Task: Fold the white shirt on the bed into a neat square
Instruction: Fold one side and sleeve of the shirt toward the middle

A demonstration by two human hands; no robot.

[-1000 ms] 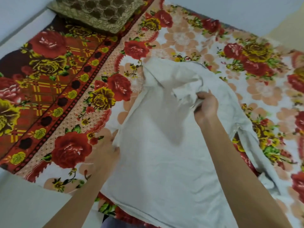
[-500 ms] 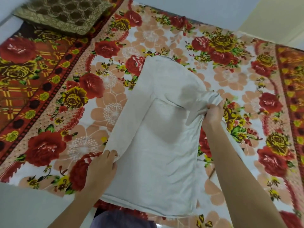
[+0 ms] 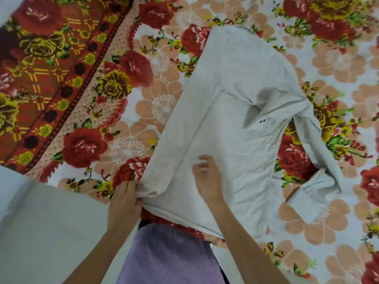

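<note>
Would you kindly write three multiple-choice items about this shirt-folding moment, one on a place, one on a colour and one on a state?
1. Where does the loose sleeve lie?
A. Off the shirt's right side, on the bedsheet
B. Tucked under the pillow
C. Draped over the left hand

2. What colour is the shirt?
A. Red
B. White
C. Purple

3. What is the left hand doing?
A. Resting flat on the bedsheet
B. Hanging clear of the bed
C. Gripping the shirt's lower left corner

Answers: 1 A, the sleeve trails over the floral sheet to the right of the body; 2 B, the cloth is plain white against the flowers; 3 C, its fingers are bunched around the fabric, while the right hand lies open on the shirt.
</note>
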